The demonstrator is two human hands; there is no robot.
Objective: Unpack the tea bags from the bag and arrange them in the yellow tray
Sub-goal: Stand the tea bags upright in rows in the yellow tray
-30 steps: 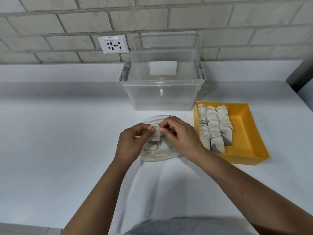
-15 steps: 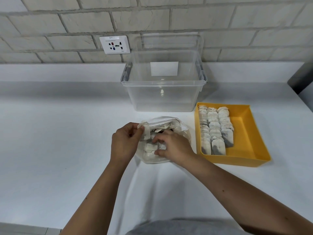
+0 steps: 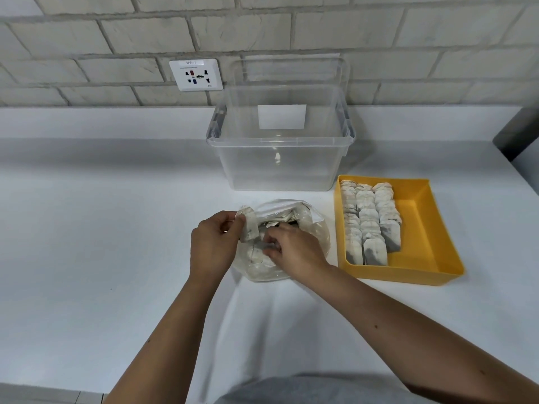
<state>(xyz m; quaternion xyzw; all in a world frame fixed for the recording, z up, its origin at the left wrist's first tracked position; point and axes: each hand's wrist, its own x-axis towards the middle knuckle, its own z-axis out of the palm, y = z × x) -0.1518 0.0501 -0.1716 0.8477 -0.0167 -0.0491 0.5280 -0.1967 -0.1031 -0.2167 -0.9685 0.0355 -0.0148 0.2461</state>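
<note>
One broad white counter (image 3: 102, 258) runs along a pale brick wall (image 3: 87, 39). A clear plastic bin (image 3: 280, 167) stands on the counter at the back, close to the wall, with a white socket plate (image 3: 197, 74) on the wall to its left. In front of the bin and to the right sits the yellow tray (image 3: 423, 228). Its left half is packed with three rows of tea bags (image 3: 367, 223) overlapping one another, and its right half shows bare yellow floor.

Just left of the tray lies the crumpled clear plastic bag (image 3: 318, 234), mouth open, with more tea bags heaped inside. Both hands work close together at the bag. The right hand (image 3: 294, 247) is sunk into the bag's mouth, fingers curled down among the contents; from here I cannot tell whether they have closed on anything. The left hand (image 3: 214, 243) is at the bag's left edge and pinches a single tea bag (image 3: 248, 225) between thumb and fingertips, held upright just above the bag's rim.
</note>
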